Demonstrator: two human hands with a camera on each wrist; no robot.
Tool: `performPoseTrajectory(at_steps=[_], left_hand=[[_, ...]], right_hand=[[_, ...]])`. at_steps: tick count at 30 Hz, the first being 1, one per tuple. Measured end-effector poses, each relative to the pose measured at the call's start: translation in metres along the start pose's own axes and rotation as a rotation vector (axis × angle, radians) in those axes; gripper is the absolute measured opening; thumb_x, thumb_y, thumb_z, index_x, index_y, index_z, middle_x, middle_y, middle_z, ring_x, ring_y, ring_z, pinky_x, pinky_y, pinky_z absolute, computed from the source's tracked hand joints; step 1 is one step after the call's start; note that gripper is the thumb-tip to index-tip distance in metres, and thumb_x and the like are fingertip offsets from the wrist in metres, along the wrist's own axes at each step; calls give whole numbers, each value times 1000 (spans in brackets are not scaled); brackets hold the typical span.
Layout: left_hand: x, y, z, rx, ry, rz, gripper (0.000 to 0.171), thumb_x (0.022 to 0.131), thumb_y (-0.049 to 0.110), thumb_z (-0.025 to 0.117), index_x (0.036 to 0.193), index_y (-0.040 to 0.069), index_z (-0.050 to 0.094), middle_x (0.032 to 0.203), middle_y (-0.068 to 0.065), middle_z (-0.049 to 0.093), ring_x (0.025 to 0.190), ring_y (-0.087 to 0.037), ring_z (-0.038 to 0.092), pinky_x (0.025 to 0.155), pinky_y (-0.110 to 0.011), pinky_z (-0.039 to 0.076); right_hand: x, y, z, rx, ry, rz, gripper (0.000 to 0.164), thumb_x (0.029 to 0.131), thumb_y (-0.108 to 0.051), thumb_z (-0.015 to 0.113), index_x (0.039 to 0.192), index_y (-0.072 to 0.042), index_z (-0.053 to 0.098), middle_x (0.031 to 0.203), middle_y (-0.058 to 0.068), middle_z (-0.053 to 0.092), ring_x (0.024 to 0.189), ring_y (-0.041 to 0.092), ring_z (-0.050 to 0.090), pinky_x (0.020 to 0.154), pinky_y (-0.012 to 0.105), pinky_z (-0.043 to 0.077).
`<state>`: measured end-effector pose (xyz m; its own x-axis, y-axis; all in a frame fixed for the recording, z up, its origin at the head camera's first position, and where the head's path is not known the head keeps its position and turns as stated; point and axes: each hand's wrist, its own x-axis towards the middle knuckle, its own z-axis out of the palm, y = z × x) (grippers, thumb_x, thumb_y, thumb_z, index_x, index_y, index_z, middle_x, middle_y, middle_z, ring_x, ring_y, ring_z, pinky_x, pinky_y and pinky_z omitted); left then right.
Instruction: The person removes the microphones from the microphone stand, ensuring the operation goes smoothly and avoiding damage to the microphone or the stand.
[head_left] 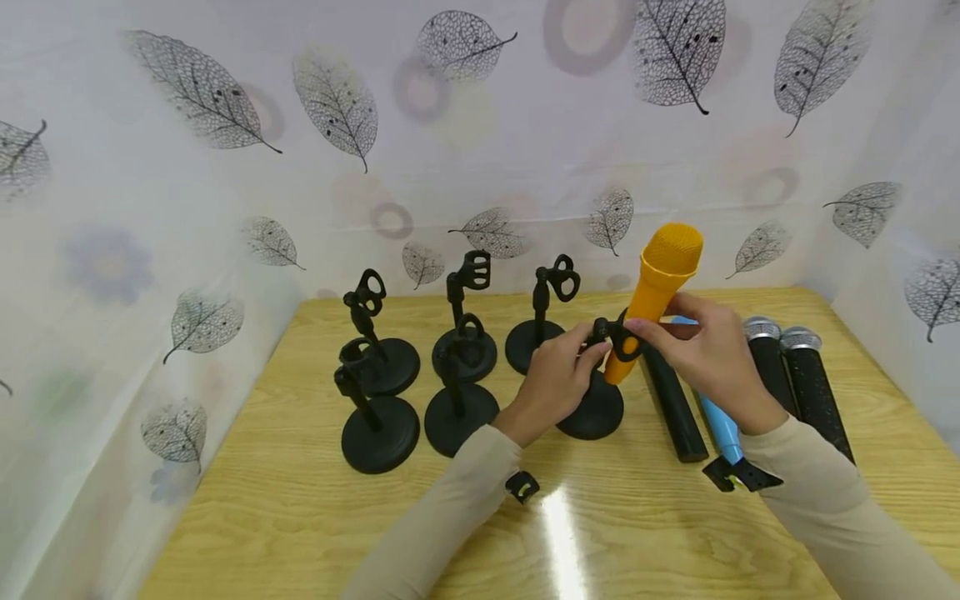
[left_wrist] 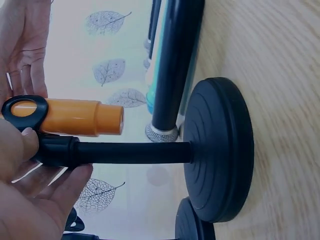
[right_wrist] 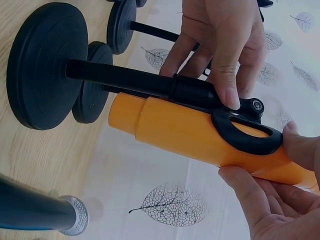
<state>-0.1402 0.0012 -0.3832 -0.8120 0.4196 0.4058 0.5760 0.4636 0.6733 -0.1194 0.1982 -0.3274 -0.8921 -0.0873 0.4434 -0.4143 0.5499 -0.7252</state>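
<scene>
An orange microphone sits tilted in the ring clip of a black microphone stand, its mesh head up. My right hand pinches the microphone's body just beside the clip, thumb on one side and fingers on the other. With my left hand I grip the top of the stand's post, right below the clip. In the left wrist view the stand's round base is close to the tabletop, and the microphone's tail end points down alongside the post.
Several black stands with clips, among them one at front left, stand on the wooden table. To the right lie a black microphone, a blue one and two black ones with silver heads. A leaf-patterned curtain hangs behind.
</scene>
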Motion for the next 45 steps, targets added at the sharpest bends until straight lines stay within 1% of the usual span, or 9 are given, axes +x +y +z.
performPoseTrajectory(at_steps=[3, 7, 11, 16, 24, 26, 30, 38, 45], left_hand=[[-4, -2, -1, 1, 35, 11, 18, 107, 26, 54, 105, 11, 63, 82, 2, 64, 68, -4, 55, 61, -16, 42], [-11, -6, -4, -21, 71, 40, 14, 106, 23, 56, 99, 11, 61, 69, 2, 55, 53, -5, 46, 51, -17, 36], [-17, -8, -8, -29, 92, 50, 13, 106, 21, 56, 99, 11, 60, 68, 4, 52, 52, -4, 44, 50, -17, 35], [-23, -9, -15, -34, 84, 37, 14, 106, 23, 57, 100, 11, 62, 68, 3, 53, 53, -6, 44, 51, -17, 36], [-32, -9, -23, -57, 55, 7, 14, 106, 23, 56, 101, 12, 62, 65, 4, 48, 50, -6, 41, 48, -20, 35], [-34, -9, -25, -57, 54, 0, 14, 106, 23, 56, 100, 12, 61, 64, 4, 47, 49, -7, 41, 47, -20, 35], [-37, -9, -28, -52, 41, -9, 14, 107, 24, 56, 100, 12, 60, 63, 4, 45, 48, -6, 39, 47, -20, 33], [-42, -9, -32, -66, 42, -23, 14, 106, 25, 56, 100, 13, 61, 65, 4, 48, 49, -6, 38, 47, -21, 32], [-45, -9, -32, -77, 40, -26, 13, 106, 24, 56, 101, 13, 61, 72, -1, 61, 49, -6, 36, 48, -21, 31]], right_hand=[[-1, -1, 3, 14, -1, -4, 31, 91, -15, 79, 115, 4, 71, 105, 22, 73, 76, -19, 61, 67, 9, 50], [-3, -2, 9, 9, 16, -39, 28, 89, -13, 80, 111, 2, 73, 101, 19, 74, 76, -18, 62, 66, 10, 50], [-4, -2, 15, -7, 43, -113, 23, 86, -8, 83, 105, 2, 75, 95, 16, 75, 74, -17, 62, 64, 10, 51], [-5, -5, 21, -30, 68, -177, 24, 81, -3, 85, 102, 2, 76, 92, 15, 76, 71, -10, 66, 63, 11, 50], [-10, -16, 27, -54, 52, -168, 23, 83, -7, 85, 103, 0, 76, 94, 15, 76, 69, 25, 75, 61, 11, 50], [-11, -18, 27, -64, 50, -172, 23, 83, -8, 85, 103, 0, 76, 92, 15, 76, 68, 27, 74, 60, 11, 50], [-11, -22, 28, -73, 55, -192, 22, 81, -6, 85, 101, -1, 76, 88, 12, 77, 67, 23, 74, 60, 12, 49], [-7, -33, 23, -43, 71, -232, 25, 79, -1, 86, 101, 0, 77, 89, 10, 77, 74, -8, 66, 65, 11, 50], [-6, -39, 19, -32, 62, -213, 24, 80, -1, 85, 102, 2, 77, 90, 12, 77, 75, -14, 63, 64, 11, 51]])
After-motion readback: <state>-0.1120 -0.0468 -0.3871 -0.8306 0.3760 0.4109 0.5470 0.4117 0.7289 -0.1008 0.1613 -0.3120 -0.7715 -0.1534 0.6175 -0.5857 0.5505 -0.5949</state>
